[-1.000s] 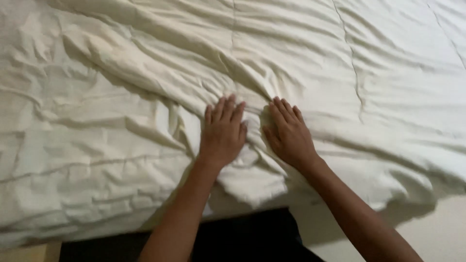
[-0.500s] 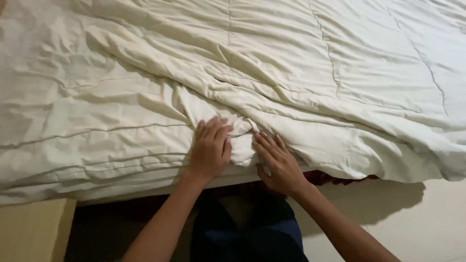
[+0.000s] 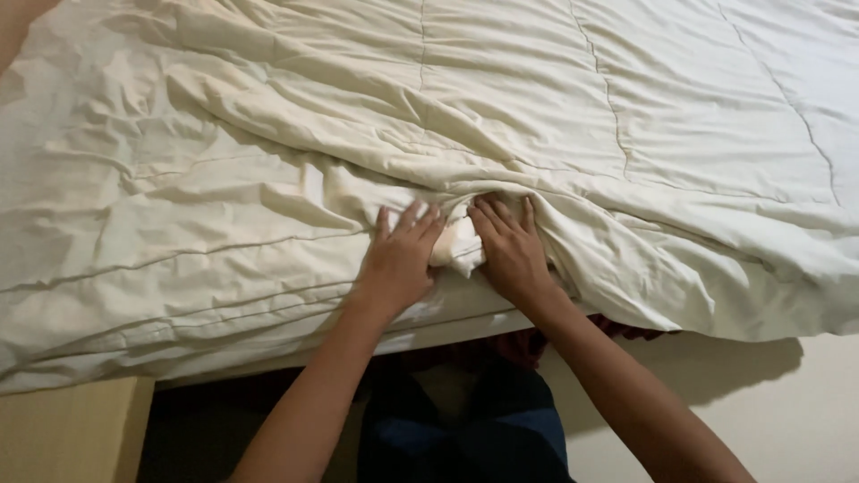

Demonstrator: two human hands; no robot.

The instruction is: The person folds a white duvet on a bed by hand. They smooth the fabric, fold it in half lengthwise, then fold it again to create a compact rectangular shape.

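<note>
The left hand [image 3: 400,259] lies flat on the cream comforter [image 3: 501,116], its grip released, fingers spread and pointing away from the body, the palm pressing the cloth down near the bed's near edge. Just beside it, the right hand [image 3: 512,252] also rests palm down with its grip released, the fingers close together and their tips tucked under a thick fold that runs across the bed. Between the two hands a small bunched lump of comforter [image 3: 458,243] stands up, touched by the inner side of each hand (neither hand closes around it). From that spot creases fan outward: a long rolled ridge climbs to the upper left, and stitched quilting lines run across the smoother part to the upper right. The comforter covers the whole bed, and to the right of the hands its hem hangs over the bed's side and throws a shadow on the pale floor [image 3: 805,420]. Under the hands a strip of lighter sheet or mattress edge [image 3: 465,313] shows below the comforter. Both bare forearms reach up from the bottom of the view, with the person's dark trousers [image 3: 465,438] between them. At the lower left stands a light wooden piece of furniture [image 3: 72,429], close against the bed.
</note>
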